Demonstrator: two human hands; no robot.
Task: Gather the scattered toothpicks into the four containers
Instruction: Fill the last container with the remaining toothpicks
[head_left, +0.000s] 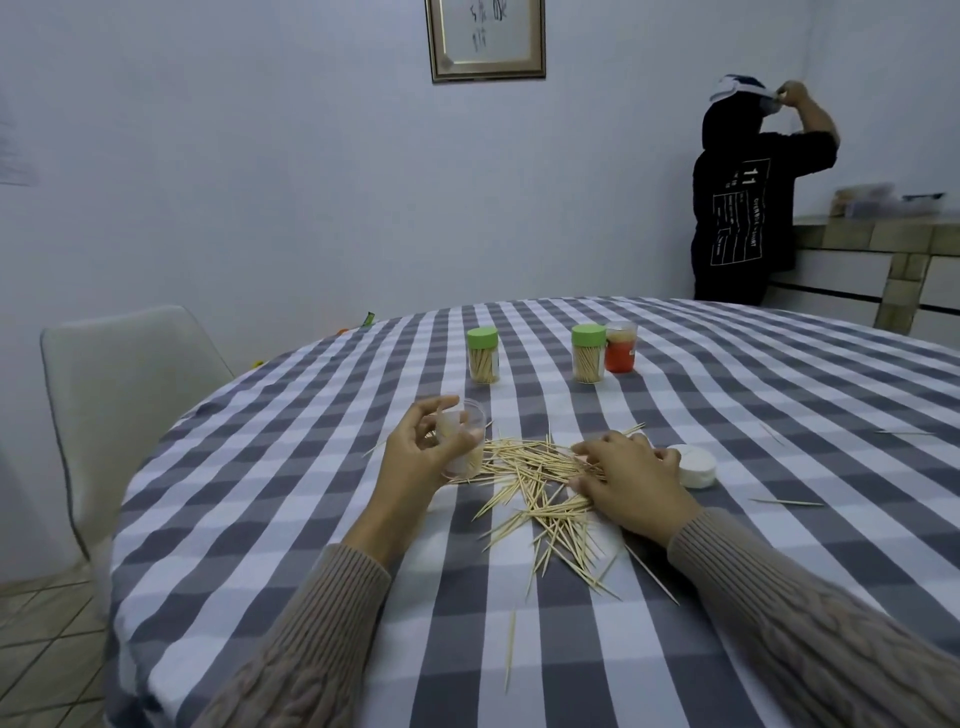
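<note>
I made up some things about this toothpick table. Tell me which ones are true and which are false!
1. The left hand holds a clear container. True.
2. Two containers at the back have green lids. True.
3. The tablecloth is plain red. False: it is grey and white checks.
4. The right hand is up in the air. False: it rests on the toothpick pile.
5. A white lid lies beside the right hand. True.
</note>
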